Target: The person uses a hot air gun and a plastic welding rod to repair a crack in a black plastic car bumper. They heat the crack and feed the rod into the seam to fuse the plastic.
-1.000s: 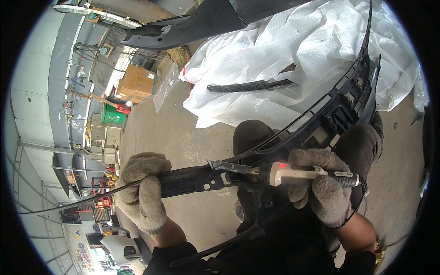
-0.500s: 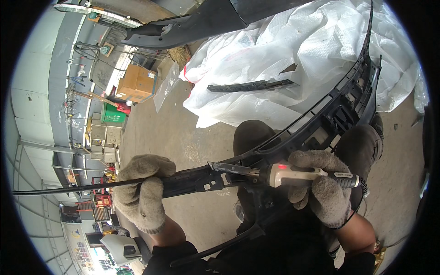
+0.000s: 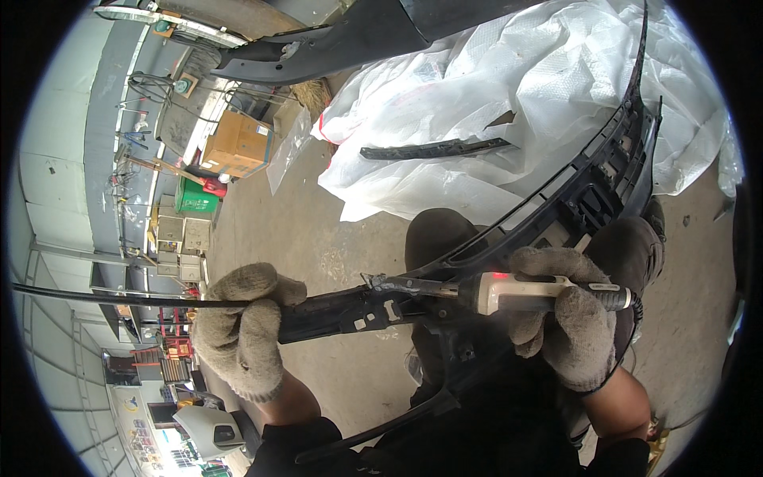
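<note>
My left hand (image 3: 242, 338), in a grey knit glove, is closed around a thin black strip (image 3: 135, 299) that runs out to the left rim. The same hand is at the left end of a long black plastic car trim part (image 3: 330, 319), which lies across my knees. My right hand (image 3: 586, 342), gloved alike, grips a beige and black hot iron (image 3: 520, 294) with a small red light on its handle. The iron's flat metal tip points left and meets the top edge of the trim part, near several small square slots.
White bubble wrap (image 3: 445, 103) covers a mass in front, with a loose black strip (image 3: 433, 149) on it. A large dark bumper piece (image 3: 342, 52) stands at the far side. On the left are a cardboard box (image 3: 237, 145), a green bin (image 3: 195, 195) and shelves.
The thin strip's far left end has risen. My right hand and the iron have shifted slightly right, the handle turning a little. The trim part has stayed in place.
</note>
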`<move>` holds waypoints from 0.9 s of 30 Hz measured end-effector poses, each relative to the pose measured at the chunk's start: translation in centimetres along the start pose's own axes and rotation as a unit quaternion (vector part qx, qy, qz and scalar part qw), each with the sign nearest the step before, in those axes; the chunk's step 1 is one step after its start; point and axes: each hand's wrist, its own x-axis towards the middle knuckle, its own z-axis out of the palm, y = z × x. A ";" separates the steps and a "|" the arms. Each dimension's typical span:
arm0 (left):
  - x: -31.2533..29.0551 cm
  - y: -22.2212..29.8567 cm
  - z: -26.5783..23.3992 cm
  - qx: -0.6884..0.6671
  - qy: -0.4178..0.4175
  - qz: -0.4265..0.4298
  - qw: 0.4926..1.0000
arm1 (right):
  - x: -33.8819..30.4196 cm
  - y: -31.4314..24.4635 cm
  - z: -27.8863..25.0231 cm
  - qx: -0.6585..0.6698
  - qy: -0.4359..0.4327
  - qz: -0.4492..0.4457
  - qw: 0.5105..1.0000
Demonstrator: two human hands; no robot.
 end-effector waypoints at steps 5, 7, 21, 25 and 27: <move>-0.1 0.0 -0.1 -0.001 0.002 -0.011 1.000 | 0.0 0.2 0.1 -0.007 -0.016 0.004 1.000; 0.0 0.0 0.0 0.000 -0.002 -0.008 1.000 | 0.1 0.0 0.1 -0.012 -0.020 0.011 1.000; 0.0 0.0 0.2 0.002 0.014 -0.012 1.000 | 0.1 0.1 0.2 0.007 -0.038 0.029 0.999; 0.1 -0.1 0.3 0.000 0.012 -0.006 1.000 | 0.1 0.2 0.1 0.010 -0.036 0.028 0.999; 0.1 -0.1 0.3 0.000 0.011 -0.002 1.000 | 0.1 0.0 -0.1 -0.013 -0.041 0.023 0.999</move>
